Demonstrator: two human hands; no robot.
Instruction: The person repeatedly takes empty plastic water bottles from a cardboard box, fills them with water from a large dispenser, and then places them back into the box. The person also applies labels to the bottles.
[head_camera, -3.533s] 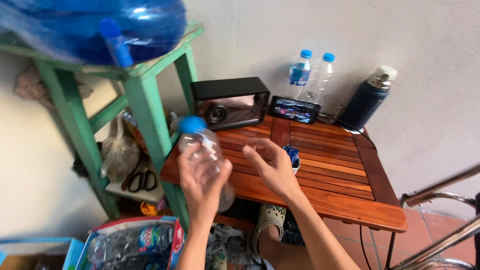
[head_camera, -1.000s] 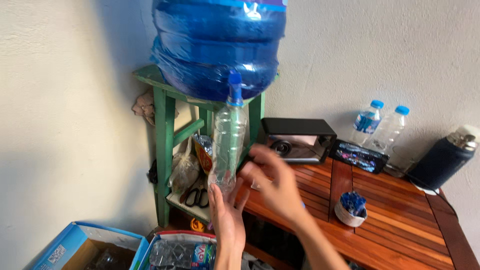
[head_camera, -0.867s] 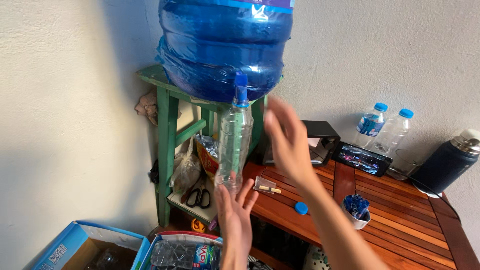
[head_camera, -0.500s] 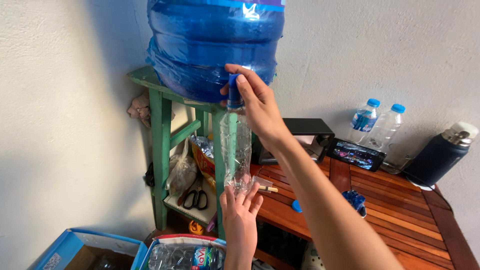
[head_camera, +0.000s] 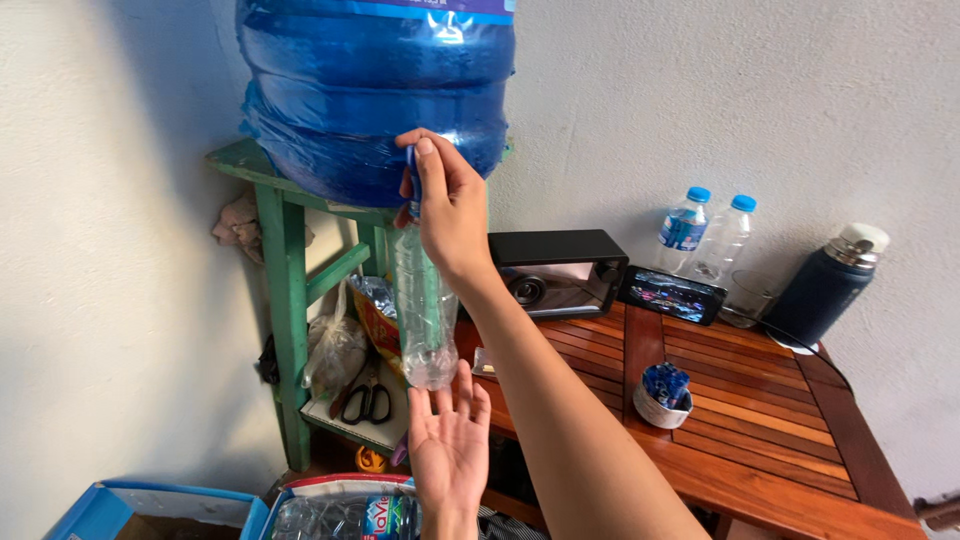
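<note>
Our right hand (head_camera: 450, 205) fingers pinch the blue tap at the clear bottle's (head_camera: 424, 310) 12 o'clock; left hand (head_camera: 449, 445) lies open, fingertips touching the bottle's base at 6 o'clock.

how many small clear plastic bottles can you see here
3: one bottle upright under the big jug's tap, propped from below by the left hand; two blue-capped ones against the wall. The bag below may hide more.

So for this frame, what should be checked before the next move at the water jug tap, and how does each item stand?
1. Clear bottle upright under the tap: ok.
2. Left hand supporting the bottle base: ok, fingertips touch it.
3. Right hand on the blue tap: ok.
4. Bottle mouth lined up with the spout: cannot tell, hidden by the hand.
5. Water flowing: cannot tell.
6. Big blue jug seated on the green stand: ok.
</note>
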